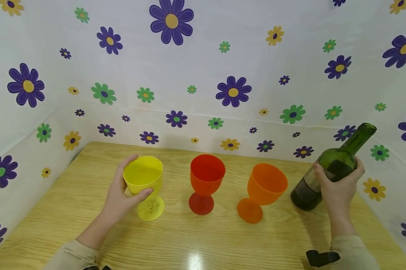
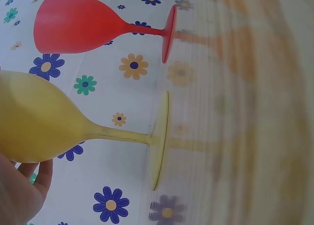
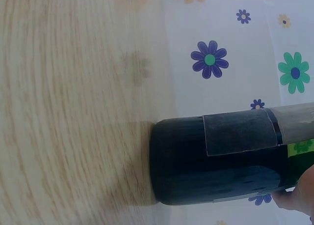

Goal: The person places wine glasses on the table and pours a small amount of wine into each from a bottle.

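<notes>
At the left of the head view, my left hand [image 1: 123,197] grips the bowl of a yellow plastic goblet [image 1: 145,183], thumb in front and fingers behind. Its round foot is at the wooden tabletop in the left wrist view. To its right stand a red goblet [image 1: 206,178] and then an orange goblet [image 1: 265,185], both upright and untouched. On the right, my right hand [image 1: 339,187] holds a green glass wine bottle [image 1: 338,161] around its body. In the right wrist view, the labelled lower part of the bottle [image 3: 216,161] has its base at the tabletop.
The light wooden table [image 1: 189,240] reaches back to a white sheet [image 1: 196,67] printed with purple, green and yellow flowers. This sheet also rises along the left and right sides. A dark strap [image 1: 322,258] shows at the right wrist.
</notes>
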Motion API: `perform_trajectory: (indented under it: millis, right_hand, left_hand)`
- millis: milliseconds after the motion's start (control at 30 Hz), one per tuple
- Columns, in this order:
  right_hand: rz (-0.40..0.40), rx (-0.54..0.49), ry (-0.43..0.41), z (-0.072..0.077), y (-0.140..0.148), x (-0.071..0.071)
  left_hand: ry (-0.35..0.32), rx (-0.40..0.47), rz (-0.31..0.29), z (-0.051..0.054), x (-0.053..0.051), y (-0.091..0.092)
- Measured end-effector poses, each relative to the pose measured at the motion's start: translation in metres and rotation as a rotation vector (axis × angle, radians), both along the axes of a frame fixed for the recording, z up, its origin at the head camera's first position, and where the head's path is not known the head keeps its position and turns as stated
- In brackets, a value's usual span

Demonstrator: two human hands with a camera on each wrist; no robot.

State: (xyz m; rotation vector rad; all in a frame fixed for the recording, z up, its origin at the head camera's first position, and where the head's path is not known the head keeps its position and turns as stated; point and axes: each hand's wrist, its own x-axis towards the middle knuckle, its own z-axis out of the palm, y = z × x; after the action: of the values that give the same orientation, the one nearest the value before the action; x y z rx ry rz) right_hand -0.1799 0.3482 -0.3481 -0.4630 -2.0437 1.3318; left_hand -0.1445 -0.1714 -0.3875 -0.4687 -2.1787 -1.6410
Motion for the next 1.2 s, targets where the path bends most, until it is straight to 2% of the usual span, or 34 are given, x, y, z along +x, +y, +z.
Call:
perform_trajectory:
  millis: [233,500,633,833,1000,1200]
  right_hand:
    - [0.006,-0.023,-0.008,0.001,0.0,0.0]
    - [0.046,-0.179,-0.069,0.006,-0.001,-0.001]
    - [0.028,-0.2,-0.103,0.011,-0.001,-0.001]
    - [0.013,-0.212,-0.049,0.012,-0.002,-0.002]
    - [0.013,-0.189,0.001,0.01,-0.009,0.002]
    - [0.051,-0.054,-0.021,0.012,-0.022,0.013]
  left_hand:
    - [-0.011,0.022,-0.014,-0.001,-0.001,0.0]
    - [-0.024,-0.004,0.01,-0.001,0.002,-0.001]
    - [-0.027,0.004,-0.001,-0.001,0.001,0.0]
    - [-0.036,0.003,-0.009,0.001,0.0,0.0]
    - [-0.029,-0.008,0.0,0.001,0.001,-0.001]
    - [-0.017,-0.013,-0.003,0.001,0.001,0.0]
